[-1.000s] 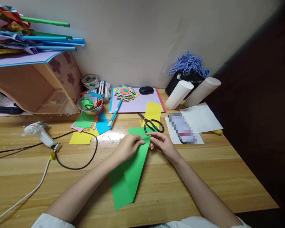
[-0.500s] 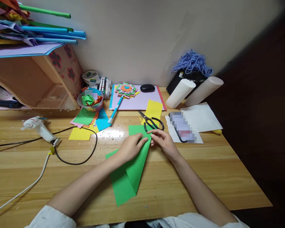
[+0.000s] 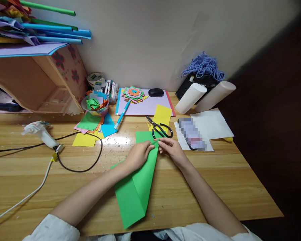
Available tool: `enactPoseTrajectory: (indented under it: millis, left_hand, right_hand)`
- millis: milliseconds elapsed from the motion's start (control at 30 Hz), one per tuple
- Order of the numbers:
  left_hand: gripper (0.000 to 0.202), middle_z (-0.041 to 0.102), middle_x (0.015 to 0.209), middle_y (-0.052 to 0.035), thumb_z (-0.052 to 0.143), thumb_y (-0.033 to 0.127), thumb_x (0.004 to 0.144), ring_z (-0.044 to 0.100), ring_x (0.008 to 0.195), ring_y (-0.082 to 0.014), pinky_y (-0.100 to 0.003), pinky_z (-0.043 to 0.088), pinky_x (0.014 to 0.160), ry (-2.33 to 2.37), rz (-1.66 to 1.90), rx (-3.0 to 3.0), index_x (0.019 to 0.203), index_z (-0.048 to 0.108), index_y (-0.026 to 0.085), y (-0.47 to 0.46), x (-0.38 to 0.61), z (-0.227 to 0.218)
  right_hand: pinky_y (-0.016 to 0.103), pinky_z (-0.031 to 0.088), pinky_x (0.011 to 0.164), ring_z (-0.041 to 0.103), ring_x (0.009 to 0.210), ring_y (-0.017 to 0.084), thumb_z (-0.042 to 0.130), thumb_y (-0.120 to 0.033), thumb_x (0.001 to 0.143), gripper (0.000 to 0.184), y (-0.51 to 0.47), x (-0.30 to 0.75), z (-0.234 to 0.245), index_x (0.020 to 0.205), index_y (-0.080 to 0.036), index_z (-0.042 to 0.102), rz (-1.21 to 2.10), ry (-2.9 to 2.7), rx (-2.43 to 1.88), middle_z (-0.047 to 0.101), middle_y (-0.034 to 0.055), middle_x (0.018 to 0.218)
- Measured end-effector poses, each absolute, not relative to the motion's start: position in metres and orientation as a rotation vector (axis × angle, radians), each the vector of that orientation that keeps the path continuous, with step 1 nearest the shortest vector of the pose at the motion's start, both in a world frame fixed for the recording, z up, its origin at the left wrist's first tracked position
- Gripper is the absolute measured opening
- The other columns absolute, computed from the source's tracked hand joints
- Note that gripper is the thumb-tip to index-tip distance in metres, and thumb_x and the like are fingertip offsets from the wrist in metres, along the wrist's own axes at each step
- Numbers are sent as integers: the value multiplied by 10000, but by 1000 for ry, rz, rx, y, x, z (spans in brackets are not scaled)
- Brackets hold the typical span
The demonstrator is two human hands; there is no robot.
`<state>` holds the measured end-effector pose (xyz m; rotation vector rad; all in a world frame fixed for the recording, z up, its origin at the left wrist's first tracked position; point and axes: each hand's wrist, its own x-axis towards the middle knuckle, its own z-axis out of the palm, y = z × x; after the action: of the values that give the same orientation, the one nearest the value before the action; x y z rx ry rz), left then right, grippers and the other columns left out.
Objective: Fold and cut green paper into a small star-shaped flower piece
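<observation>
A green paper sheet [image 3: 137,190], folded over on itself, lies on the wooden table [image 3: 215,187] in front of me. My left hand [image 3: 137,156] rests on its upper part with fingers pressed down near the top corner. My right hand [image 3: 171,150] pinches that same top corner from the right side. Both hands meet at the corner, just below a pair of black-handled scissors [image 3: 160,128].
A yellow paper [image 3: 162,115], lilac sheet [image 3: 150,106] with a layered paper flower [image 3: 133,94], a blue pen [image 3: 122,115], a bowl of scraps [image 3: 95,106], coloured sheets [image 3: 90,129], a glue gun [image 3: 40,132] with cables, two white rolls [image 3: 205,97], white papers [image 3: 210,125].
The paper's lower end has shifted slightly toward me and the fold lies flatter. Both hands stay at the top corner, barely moved.
</observation>
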<state>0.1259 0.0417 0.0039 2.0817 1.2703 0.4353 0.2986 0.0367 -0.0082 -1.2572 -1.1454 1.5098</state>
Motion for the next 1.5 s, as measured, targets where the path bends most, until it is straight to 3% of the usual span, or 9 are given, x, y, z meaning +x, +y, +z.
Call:
enactPoseTrajectory:
  millis: [133, 433, 700, 967, 1067, 1200, 1267, 1333, 1500]
  left_hand:
    - [333, 600, 676, -30, 315, 368, 913, 553, 648, -180, -245, 286, 548, 1282, 378, 2112, 715, 516, 191, 43, 125, 6]
    - [336, 613, 690, -34, 320, 369, 910, 557, 643, -179, -240, 301, 551, 1170, 361, 2131, 740, 548, 190, 47, 121, 12]
    - [360, 630, 740, -40, 311, 378, 912, 568, 695, -179, -238, 322, 588, 1062, 369, 2093, 747, 564, 183, 47, 122, 9]
    - [362, 545, 612, -10, 312, 382, 904, 500, 599, -159, -240, 273, 535, 1262, 468, 2022, 666, 499, 184, 49, 122, 8]
    - [362, 532, 617, 0, 315, 401, 896, 492, 610, -154, -241, 295, 550, 1288, 540, 1958, 669, 493, 181, 51, 121, 8]
    - [355, 577, 690, -13, 486, 508, 778, 524, 660, -176, -249, 336, 558, 1263, 366, 1846, 714, 530, 161, 54, 117, 10]
    - [338, 613, 777, -35, 548, 486, 740, 551, 728, -195, -255, 366, 596, 1239, 309, 1789, 758, 553, 149, 55, 115, 10]
    - [302, 621, 817, -46, 546, 446, 757, 560, 761, -201, -260, 374, 621, 1248, 322, 1783, 782, 557, 144, 56, 114, 9]
    - [261, 573, 695, -19, 485, 396, 814, 535, 665, -178, -250, 333, 557, 1302, 385, 1853, 712, 506, 156, 58, 113, 8]
  right_hand:
    - [190, 405, 463, 488, 476, 69, 677, -375, 683, 236, 37, 298, -10, 711, -145, 630, 1545, -1136, -1285, 568, -16, 562]
    - [202, 381, 438, 464, 469, 84, 634, -406, 713, 258, 34, 295, -6, 656, -166, 560, 1430, -1193, -1272, 541, -19, 549]
    - [187, 240, 337, 371, 359, 61, 547, -387, 759, 327, 34, 294, -16, 523, -163, 520, 1326, -1179, -1348, 500, -24, 434]
    - [213, 440, 472, 548, 465, 103, 585, -499, 738, 368, 29, 286, -8, 608, -164, 506, 1646, -1335, -1284, 566, -18, 504]
    - [213, 434, 463, 534, 448, 97, 591, -500, 731, 380, 28, 285, -7, 583, -157, 524, 1618, -1324, -1327, 545, -23, 487]
    - [216, 407, 422, 505, 423, 101, 620, -504, 700, 371, 33, 292, -9, 578, -164, 535, 1417, -1270, -1403, 512, -32, 462]
    - [216, 403, 421, 499, 423, 101, 628, -505, 691, 373, 35, 296, -10, 572, -167, 527, 1368, -1239, -1417, 502, -37, 459]
    - [218, 419, 438, 511, 446, 104, 619, -515, 694, 373, 36, 296, -9, 594, -169, 525, 1438, -1189, -1403, 513, -39, 486]
    - [230, 453, 542, 553, 551, 108, 616, -469, 726, 333, 31, 292, -9, 714, -138, 582, 1820, -1219, -1257, 593, -11, 617]
